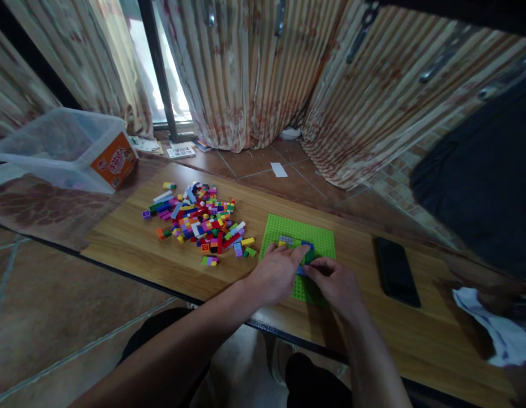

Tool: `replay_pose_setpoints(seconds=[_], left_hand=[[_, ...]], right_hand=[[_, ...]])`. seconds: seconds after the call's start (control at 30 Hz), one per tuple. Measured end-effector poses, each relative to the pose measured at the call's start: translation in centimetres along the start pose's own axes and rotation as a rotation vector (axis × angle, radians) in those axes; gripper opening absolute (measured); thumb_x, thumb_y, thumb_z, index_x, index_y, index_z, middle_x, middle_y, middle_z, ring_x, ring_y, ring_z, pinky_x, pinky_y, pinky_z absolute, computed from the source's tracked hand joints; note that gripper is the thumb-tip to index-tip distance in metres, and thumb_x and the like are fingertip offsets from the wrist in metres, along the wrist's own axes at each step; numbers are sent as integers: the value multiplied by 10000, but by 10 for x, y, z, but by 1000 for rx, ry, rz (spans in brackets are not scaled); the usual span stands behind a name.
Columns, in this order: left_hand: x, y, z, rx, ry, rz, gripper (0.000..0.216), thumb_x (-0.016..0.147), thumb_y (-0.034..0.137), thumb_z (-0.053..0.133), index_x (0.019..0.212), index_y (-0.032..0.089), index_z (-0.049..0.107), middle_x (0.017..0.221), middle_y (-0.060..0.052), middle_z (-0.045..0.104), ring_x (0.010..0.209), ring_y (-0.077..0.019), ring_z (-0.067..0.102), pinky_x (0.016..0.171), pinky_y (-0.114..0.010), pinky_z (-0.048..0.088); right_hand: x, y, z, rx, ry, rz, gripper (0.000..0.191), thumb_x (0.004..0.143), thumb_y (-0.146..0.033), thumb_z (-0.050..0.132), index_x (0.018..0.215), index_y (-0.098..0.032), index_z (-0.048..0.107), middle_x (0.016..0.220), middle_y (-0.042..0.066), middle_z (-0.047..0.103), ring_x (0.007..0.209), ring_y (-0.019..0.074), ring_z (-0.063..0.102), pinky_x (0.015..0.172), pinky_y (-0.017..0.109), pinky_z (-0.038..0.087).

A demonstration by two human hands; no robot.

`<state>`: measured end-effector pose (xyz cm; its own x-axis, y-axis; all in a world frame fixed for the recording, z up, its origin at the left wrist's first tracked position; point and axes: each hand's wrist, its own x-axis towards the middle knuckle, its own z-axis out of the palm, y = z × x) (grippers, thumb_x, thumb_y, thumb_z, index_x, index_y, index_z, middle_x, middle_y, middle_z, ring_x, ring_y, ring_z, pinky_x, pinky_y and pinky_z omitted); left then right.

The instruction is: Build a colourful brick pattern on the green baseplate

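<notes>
A bright green studded baseplate lies on the wooden table. A few toy bricks sit on it, among them a grey brick and a dark blue brick near the left hand's fingertips. My left hand reaches over the plate's left part with its fingers stretched out over the bricks; its thumb is mostly hidden. My right hand comes in from the right, thumb and forefinger pinched at a lighter blue brick low on the plate. My fingers cover part of the bricks.
Left of the plate spreads a pile of loose coloured bricks. A clear plastic box with an orange label stands at the far left. On the right lie a black phone and a white cloth. Curtains hang behind.
</notes>
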<state>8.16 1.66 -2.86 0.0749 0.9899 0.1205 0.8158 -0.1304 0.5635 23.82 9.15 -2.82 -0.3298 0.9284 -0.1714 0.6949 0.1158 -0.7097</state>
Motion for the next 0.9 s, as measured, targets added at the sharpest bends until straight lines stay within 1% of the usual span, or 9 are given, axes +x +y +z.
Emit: replay_pose_setpoints(seconds=[0.1,0.23,0.37,0.43,0.5,0.6,0.7,0.8,0.9], left_hand=[[2,-1,2,20,21,-5,568,818,124,487,1377,147,388,1114,-89,688,1060,-245,603,1009,-434,386],[3,0,4,60,24,-25,568,813,141,504,1370,143,390,1128,-101,685,1083,-270,593,992,-442,392],[2,3,4,68,18,-9,529,831,186,495,1350,139,408,1081,-92,700,1018,-263,608,935,-424,415],[2,3,6,81,26,-13,510,816,203,508,1318,143,437,1025,-90,709,973,-269,614,898,-423,421],[2,2,8,77,39,-2,472,810,200,505,1277,146,467,1023,-89,707,947,-268,615,882,-424,419],[2,1,11,63,45,9,449,795,204,522,1239,140,491,1019,-90,705,929,-267,617,874,-422,415],[2,1,11,52,39,10,458,771,212,554,1219,135,499,1017,-103,700,932,-274,619,874,-428,409],[2,1,9,26,26,5,422,755,210,563,1169,134,520,991,-109,699,925,-274,620,863,-426,411],[2,2,8,17,41,3,407,759,199,552,1161,146,520,974,-101,703,920,-266,619,860,-424,410]], right_hand=[[0,-3,3,-54,23,-14,272,704,-463,667,784,-204,690,759,55,719,720,231,653,674,350,456],[-1,-5,5,-98,40,-14,281,699,-492,655,752,-218,690,729,58,724,685,239,659,636,350,455],[2,-1,4,-157,64,15,309,660,-533,644,707,-232,697,731,62,737,674,261,668,616,364,452],[5,1,3,-174,23,33,331,648,-557,641,730,-244,707,751,56,744,695,275,675,624,374,456],[7,3,3,-197,-2,65,343,635,-571,642,740,-251,710,760,56,745,715,289,678,629,381,458],[8,3,3,-230,-2,100,348,615,-579,639,734,-259,709,719,55,736,676,298,671,607,386,455],[7,0,3,-212,16,96,336,598,-566,632,712,-258,706,672,55,723,632,295,665,578,382,454],[5,-4,3,-189,-1,83,318,600,-553,622,698,-262,708,675,54,727,652,299,675,584,381,465],[5,-5,2,-201,-30,80,305,602,-556,612,664,-271,700,657,50,722,646,300,673,584,381,466]])
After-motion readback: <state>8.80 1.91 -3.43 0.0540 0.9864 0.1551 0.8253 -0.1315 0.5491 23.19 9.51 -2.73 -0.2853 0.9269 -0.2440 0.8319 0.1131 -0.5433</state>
